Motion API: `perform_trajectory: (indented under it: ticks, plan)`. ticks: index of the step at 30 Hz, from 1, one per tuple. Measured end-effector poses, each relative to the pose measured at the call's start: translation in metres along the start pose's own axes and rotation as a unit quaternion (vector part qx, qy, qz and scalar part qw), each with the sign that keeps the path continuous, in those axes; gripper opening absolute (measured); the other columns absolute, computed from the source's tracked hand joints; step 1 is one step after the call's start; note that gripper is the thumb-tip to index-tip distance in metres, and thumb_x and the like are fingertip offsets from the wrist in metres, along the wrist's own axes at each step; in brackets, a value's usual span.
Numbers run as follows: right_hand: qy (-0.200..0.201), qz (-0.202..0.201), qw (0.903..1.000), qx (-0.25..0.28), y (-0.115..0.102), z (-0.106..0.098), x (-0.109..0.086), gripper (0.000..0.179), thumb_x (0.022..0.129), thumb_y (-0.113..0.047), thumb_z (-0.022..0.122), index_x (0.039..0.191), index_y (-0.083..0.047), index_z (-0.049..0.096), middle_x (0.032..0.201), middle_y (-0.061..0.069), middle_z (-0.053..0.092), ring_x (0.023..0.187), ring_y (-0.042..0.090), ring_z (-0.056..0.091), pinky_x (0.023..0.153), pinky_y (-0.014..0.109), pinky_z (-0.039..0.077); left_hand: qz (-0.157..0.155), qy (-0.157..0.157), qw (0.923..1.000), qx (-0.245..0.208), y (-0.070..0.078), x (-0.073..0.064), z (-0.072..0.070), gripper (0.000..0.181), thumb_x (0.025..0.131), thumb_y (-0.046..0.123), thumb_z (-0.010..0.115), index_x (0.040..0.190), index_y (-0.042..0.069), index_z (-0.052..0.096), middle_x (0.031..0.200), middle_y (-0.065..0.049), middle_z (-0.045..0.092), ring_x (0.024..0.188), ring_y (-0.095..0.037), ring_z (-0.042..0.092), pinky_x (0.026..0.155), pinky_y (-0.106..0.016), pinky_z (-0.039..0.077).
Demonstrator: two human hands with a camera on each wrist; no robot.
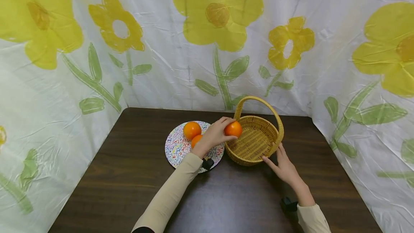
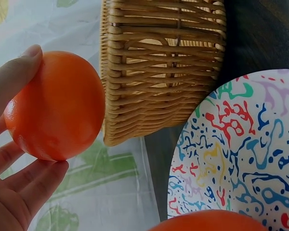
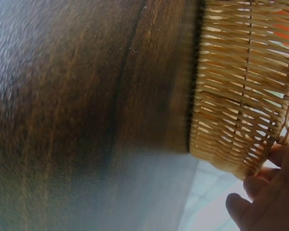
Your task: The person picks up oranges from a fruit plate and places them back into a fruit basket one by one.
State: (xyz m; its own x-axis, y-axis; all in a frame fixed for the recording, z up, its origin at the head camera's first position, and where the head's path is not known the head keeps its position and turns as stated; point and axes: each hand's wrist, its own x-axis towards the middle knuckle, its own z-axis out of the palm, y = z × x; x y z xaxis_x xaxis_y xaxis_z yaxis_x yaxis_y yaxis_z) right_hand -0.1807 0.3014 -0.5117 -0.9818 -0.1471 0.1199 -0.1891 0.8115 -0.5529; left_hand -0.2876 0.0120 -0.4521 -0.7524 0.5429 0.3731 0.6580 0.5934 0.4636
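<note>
In the head view my left hand (image 1: pixel 216 133) holds an orange (image 1: pixel 233 129) at the left rim of a wicker basket (image 1: pixel 249 161). The left wrist view shows the thumb and fingers curled round this orange (image 2: pixel 58 106), off the table and beside the woven wall. A round plate (image 1: pixel 174 150) with a colourful squiggle pattern lies left of the basket. Two more oranges (image 1: pixel 192 131) are on it, one partly hidden behind my left hand. My right hand (image 1: pixel 286 166) grips the basket's near right side at the handle's base. Its bent fingers meet the weave in the right wrist view.
The basket's tall arched handle (image 1: pixel 258 99) stands up over its opening, and no fruit shows inside. Everything is on a dark wooden table (image 1: pixel 136 175). White curtains (image 1: pixel 155 92) with yellow flowers hang behind the table and along both sides.
</note>
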Motion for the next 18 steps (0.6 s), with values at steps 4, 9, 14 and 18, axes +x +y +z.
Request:
perform_trajectory:
  ticks: [4,9,14,18]
  plan:
    - [-0.004,0.008,1.0000,0.002,0.000,0.001,0.000,0.083,0.092,-0.046,0.050,0.149,-0.025,-0.007,0.155,0.011,-0.009,0.132,0.049,0.022,0.084,0.065,0.039,0.000,-0.004,1.0000,0.003,-0.001,0.002,0.002,0.067,0.076,0.043,0.073,0.132,0.015,0.051,0.126,-0.004,0.052,0.106,-0.021,0.057,0.089,-0.038,0.049]
    - [-0.016,0.020,0.9997,0.003,0.002,0.000,0.000,0.085,0.093,-0.047,0.049,0.149,-0.025,-0.011,0.155,0.013,-0.011,0.134,0.050,0.018,0.087,0.068,0.036,-0.010,-0.015,0.9998,-0.003,-0.002,0.006,0.004,0.068,0.076,0.044,0.073,0.133,0.015,0.051,0.128,-0.003,0.051,0.107,-0.021,0.057,0.090,-0.038,0.048]
    - [-0.016,0.020,0.9997,0.005,0.001,0.000,-0.001,0.085,0.093,-0.047,0.049,0.149,-0.021,-0.009,0.154,0.015,-0.011,0.134,0.050,0.017,0.086,0.067,0.036,-0.019,-0.028,0.9994,-0.011,-0.003,0.011,0.009,0.068,0.076,0.043,0.073,0.133,0.016,0.050,0.129,-0.002,0.051,0.107,-0.021,0.057,0.090,-0.038,0.048]
    - [-0.015,0.019,0.9997,0.004,0.001,0.000,-0.001,0.084,0.093,-0.047,0.048,0.149,-0.022,-0.008,0.154,0.014,-0.011,0.133,0.050,0.018,0.085,0.066,0.038,-0.021,-0.044,0.9988,0.002,-0.003,0.014,0.013,0.069,0.077,0.049,0.070,0.134,0.017,0.049,0.130,-0.002,0.050,0.108,-0.020,0.056,0.091,-0.037,0.048]
